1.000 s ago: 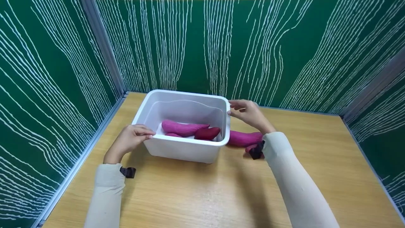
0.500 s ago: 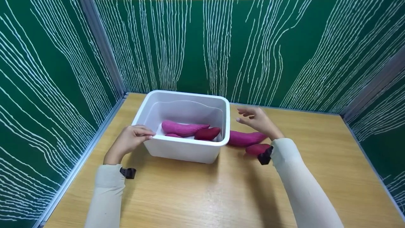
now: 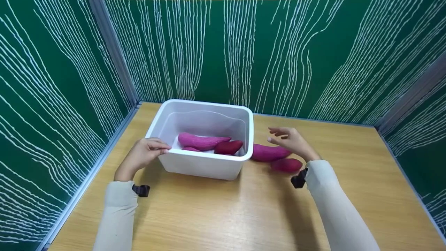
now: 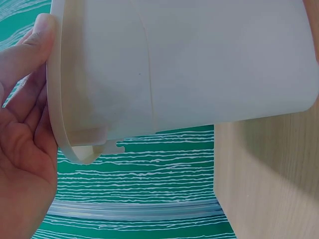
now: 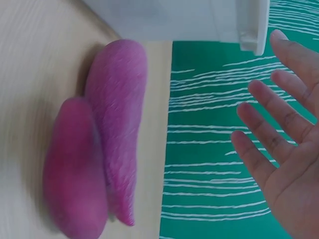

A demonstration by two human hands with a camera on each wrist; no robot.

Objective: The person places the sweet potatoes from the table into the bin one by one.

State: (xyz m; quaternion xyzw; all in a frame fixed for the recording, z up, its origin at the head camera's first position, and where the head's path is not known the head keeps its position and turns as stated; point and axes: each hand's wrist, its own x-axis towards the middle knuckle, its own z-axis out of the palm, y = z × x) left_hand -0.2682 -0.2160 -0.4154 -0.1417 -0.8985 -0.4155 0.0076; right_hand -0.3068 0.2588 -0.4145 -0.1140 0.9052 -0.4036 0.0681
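Note:
My left hand (image 3: 143, 155) pinches the rim of a white plastic bin (image 3: 200, 165) at its front left corner; in the left wrist view the thumb (image 4: 42, 35) presses on that rim. Inside the bin lie a long pink-purple sweet potato (image 3: 200, 140), a dark red sweet potato (image 3: 228, 147) and a pink one (image 3: 191, 149) partly hidden by the front wall. My right hand (image 3: 292, 142) hovers above two more sweet potatoes beside the bin, fingers spread and holding nothing. One is long and purple (image 5: 119, 109), the other shorter and redder (image 5: 75, 174), side by side.
The bin stands on a wooden table (image 3: 216, 212). Green panels (image 3: 216, 52) with white wavy lines enclose the back and both sides, joined by grey metal posts (image 3: 115, 52). Each wrist wears a black camera (image 3: 141, 190).
My right hand has left the bin's right rim and moved right and toward me, over the loose sweet potatoes. The left hand and the bin have stayed put.

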